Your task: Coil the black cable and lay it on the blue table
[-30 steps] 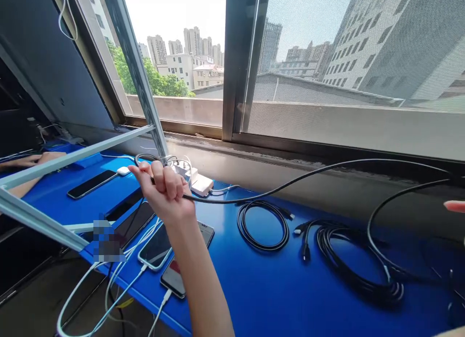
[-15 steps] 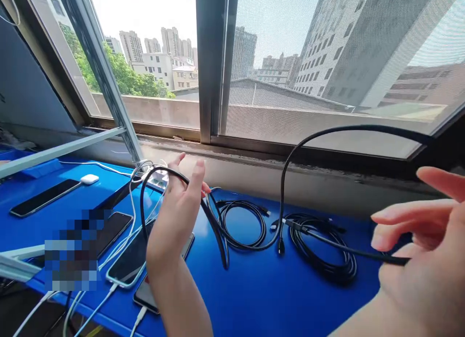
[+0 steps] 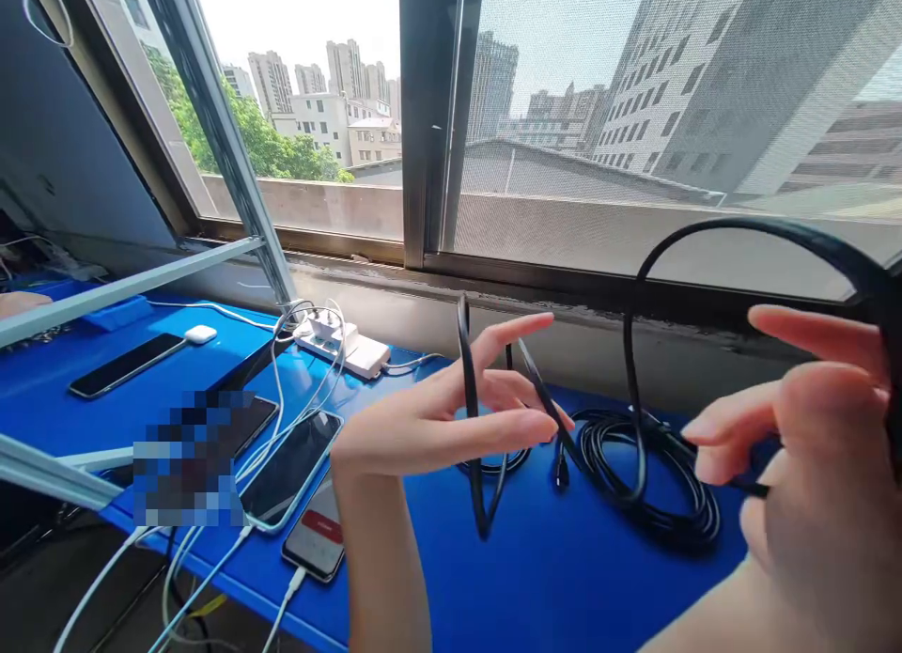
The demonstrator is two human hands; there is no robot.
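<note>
Plain black cable [image 3: 470, 390], solid blue tabletop [image 3: 521, 583], white power strip [image 3: 367, 355]

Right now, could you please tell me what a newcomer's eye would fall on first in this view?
Most likely the hands in the foreground: the left hand near the middle, fingers spread, with a loop of black cable about it, and the right hand at the right edge, where the cable arches high. Next, perhaps, the bright window across the top and the phones on the blue table at lower left.
</note>
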